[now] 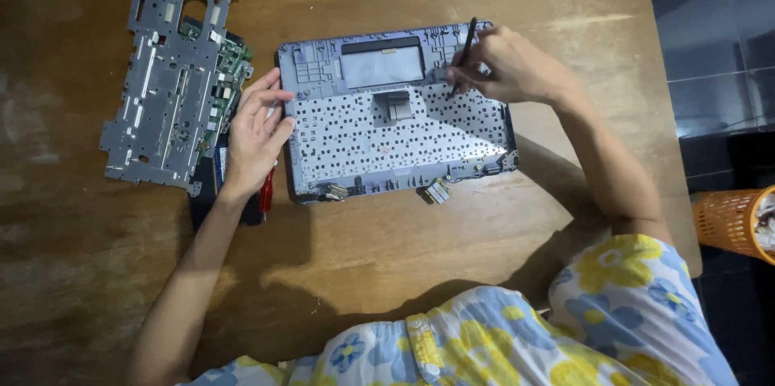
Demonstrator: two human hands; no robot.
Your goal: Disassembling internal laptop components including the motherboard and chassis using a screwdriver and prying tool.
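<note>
Head view: grey laptop shell (395, 119) (perforated, underside up), seemingly metal-backed.

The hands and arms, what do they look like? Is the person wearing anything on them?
Both arms are bare from wrist to above the elbow. The left hand and right hand wear no gloves, and no rings, watch or bracelets show. The clothing near the body is light blue with yellow and blue flowers.

Dim warm light, soft shadows
</note>
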